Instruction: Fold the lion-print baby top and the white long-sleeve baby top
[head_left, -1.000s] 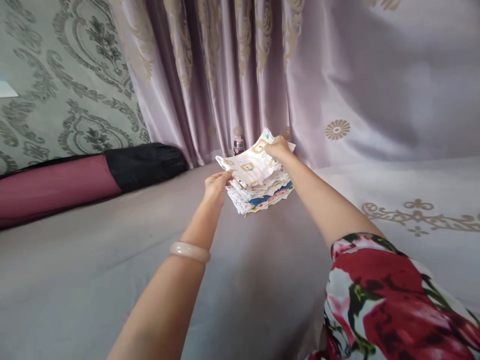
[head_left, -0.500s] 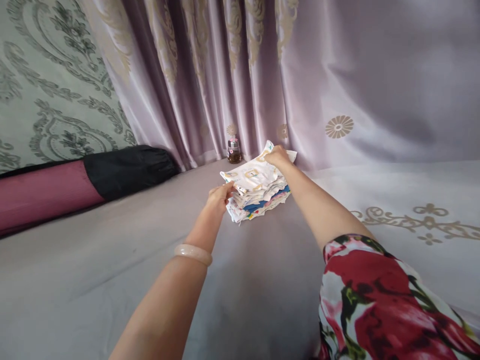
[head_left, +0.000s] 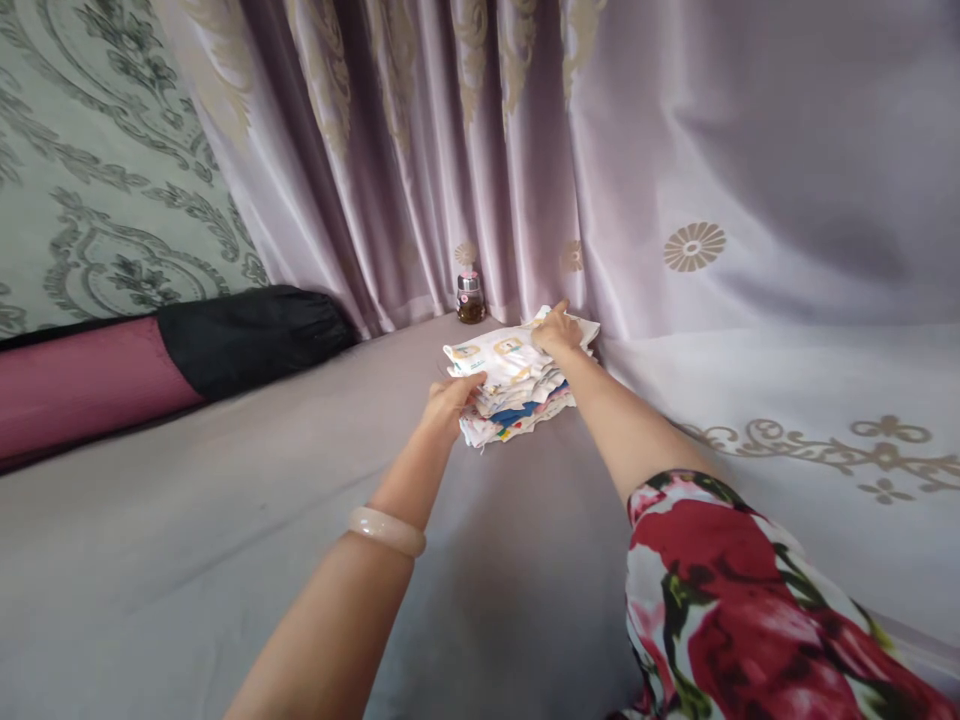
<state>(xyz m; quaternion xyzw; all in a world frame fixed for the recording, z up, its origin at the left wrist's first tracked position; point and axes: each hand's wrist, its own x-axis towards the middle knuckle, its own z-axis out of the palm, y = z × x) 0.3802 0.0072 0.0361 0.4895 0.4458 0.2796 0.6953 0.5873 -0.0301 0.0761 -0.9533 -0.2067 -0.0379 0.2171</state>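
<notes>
A stack of folded printed cloths [head_left: 517, 385] lies on the grey bed sheet [head_left: 225, 520] near the curtain. The top piece is white with small yellow squares. My left hand [head_left: 450, 400] pinches the stack's near left corner, fingers closed on the top cloth. At the far right corner, my right hand [head_left: 556, 330] presses down on the top cloth with its fingers curled. A pale bangle [head_left: 386, 530] is on my left wrist.
A small glass jar [head_left: 470, 298] stands behind the stack at the curtain's foot. A maroon and black bolster [head_left: 165, 365] lies along the left wall. The lilac curtain [head_left: 675, 200] drapes onto the bed at the right.
The top cloth, held tilted up above the stack a second ago, has come down flat onto it. Both hands lowered with it.
</notes>
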